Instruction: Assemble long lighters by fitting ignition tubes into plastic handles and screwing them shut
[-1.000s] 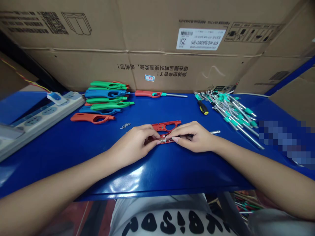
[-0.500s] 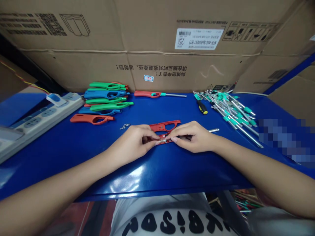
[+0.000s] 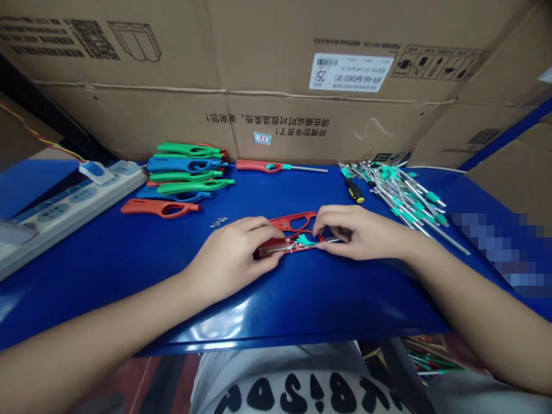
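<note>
In the head view, one half of a red lighter casing (image 3: 308,248) lies open at the middle of the table. A clear fuel tank (image 3: 272,248), a teal trigger (image 3: 305,239) and thin wires sit in it. My left hand (image 3: 245,247) is closed around its tank end, thumb in front. My right hand (image 3: 360,233) pinches the front end, where a metal tube (image 3: 333,239) shows between the fingers; the rest of the tube is hidden. Just behind lies the other red casing half (image 3: 284,222), touched by neither hand as far as I can see.
Several small screws (image 3: 218,222) lie left of the casing. Coloured lighter casings (image 3: 172,208) are piled at the back left, beside a power strip (image 3: 69,204). A red lighter (image 3: 259,165), a screwdriver (image 3: 354,190) and metal lighter tubes (image 3: 405,201) lie at the back, before a cardboard box (image 3: 276,69).
My right hand has moved right, from the casing's middle to its front end, uncovering the teal trigger. My left fingers have drawn back slightly, and the tank shows more.
</note>
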Tool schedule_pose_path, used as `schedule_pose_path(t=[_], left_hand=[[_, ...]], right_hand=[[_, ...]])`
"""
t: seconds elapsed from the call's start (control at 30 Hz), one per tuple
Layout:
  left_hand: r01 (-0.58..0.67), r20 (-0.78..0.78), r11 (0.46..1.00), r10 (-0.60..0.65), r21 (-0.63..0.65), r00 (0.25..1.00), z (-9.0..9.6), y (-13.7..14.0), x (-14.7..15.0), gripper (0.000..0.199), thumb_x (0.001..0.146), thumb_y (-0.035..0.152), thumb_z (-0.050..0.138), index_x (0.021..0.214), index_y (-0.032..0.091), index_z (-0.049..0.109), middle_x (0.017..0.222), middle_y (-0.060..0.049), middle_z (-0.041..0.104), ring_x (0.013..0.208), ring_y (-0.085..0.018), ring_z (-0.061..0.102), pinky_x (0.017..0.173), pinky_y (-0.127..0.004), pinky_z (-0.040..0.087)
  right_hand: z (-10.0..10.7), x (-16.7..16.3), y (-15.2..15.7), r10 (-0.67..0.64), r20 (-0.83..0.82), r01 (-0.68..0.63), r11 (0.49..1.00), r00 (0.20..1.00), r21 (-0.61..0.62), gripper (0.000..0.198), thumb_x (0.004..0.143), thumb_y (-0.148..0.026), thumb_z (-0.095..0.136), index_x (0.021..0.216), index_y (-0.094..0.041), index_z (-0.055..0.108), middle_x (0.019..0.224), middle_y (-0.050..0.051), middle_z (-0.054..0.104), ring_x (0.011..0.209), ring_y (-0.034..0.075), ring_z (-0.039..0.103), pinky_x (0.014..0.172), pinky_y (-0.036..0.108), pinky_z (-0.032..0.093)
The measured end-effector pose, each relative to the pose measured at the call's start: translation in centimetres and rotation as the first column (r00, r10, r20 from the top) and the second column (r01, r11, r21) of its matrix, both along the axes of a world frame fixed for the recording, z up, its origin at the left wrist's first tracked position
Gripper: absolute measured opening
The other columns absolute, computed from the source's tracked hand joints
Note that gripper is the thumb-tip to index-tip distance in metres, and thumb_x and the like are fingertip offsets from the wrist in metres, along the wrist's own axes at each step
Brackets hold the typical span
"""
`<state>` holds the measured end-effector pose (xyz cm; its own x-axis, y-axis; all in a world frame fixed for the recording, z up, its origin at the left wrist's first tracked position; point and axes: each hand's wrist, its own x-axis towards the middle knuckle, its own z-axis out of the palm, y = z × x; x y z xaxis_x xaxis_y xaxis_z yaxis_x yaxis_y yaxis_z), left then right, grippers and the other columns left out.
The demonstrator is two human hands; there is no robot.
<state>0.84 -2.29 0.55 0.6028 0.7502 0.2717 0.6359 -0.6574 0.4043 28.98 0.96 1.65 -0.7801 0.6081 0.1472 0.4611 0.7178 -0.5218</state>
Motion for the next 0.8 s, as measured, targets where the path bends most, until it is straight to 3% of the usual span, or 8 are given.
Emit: schedule_pose_path(t=[0.13, 0.23, 0.37, 0.8], left_hand=[[0.237, -0.083, 0.97, -0.232, 0.051, 0.969, -0.3, -0.2, 0.3, 0.032, 0.099, 0.031, 0.058, 0.129, 0.022, 0.064, 0.131, -0.009, 0.065, 0.122, -0.027, 0.057, 0.104, -0.042, 0.047], [0.307, -0.162, 0.951, -0.296, 0.047, 0.941, -0.9, -0.2, 0.3, 0.042, 0.101, 0.035, 0.054, 0.142, 0.024, 0.055, 0.146, -0.01, 0.056, 0.136, -0.03, 0.048, 0.113, -0.049, 0.04], [0.297, -0.194, 0.955, -0.287, 0.024, 0.938, -1.4, 0.1, 0.3, 0.046, 0.102, 0.038, 0.051, 0.146, 0.026, 0.051, 0.147, -0.008, 0.057, 0.134, -0.028, 0.052, 0.112, -0.048, 0.043], [0.294, -0.205, 0.95, -0.268, 0.104, 0.941, -1.3, 0.0, 0.5, 0.039, 0.103, 0.032, 0.049, 0.14, 0.025, 0.059, 0.142, -0.008, 0.061, 0.127, -0.028, 0.058, 0.104, -0.048, 0.049]], right_hand=[[0.1, -0.1, -0.2, 0.004, 0.058, -0.001, 0.999, 0.998, -0.039, 0.006, 0.091, -0.019, 0.064, 0.096, -0.017, 0.066, 0.095, 0.005, 0.064, 0.07, 0.011, 0.054, 0.064, 0.023, 0.042], [-0.1, -0.2, -0.1, 0.008, 0.054, -0.004, 0.998, 0.999, -0.068, 0.007, 0.092, -0.016, 0.061, 0.094, -0.018, 0.068, 0.093, 0.004, 0.066, 0.075, 0.013, 0.058, 0.068, 0.024, 0.044], [-0.3, -0.2, 0.1, 0.011, 0.039, -0.008, 0.996, 0.999, -0.086, 0.011, 0.093, -0.013, 0.058, 0.096, -0.017, 0.069, 0.094, 0.004, 0.067, 0.08, 0.014, 0.06, 0.071, 0.025, 0.046], [-0.3, -0.3, 0.1, -0.016, 0.079, 0.021, 0.998, 0.997, -0.058, 0.009, 0.094, -0.014, 0.059, 0.092, -0.017, 0.067, 0.09, 0.003, 0.067, 0.078, 0.013, 0.059, 0.07, 0.024, 0.043]])
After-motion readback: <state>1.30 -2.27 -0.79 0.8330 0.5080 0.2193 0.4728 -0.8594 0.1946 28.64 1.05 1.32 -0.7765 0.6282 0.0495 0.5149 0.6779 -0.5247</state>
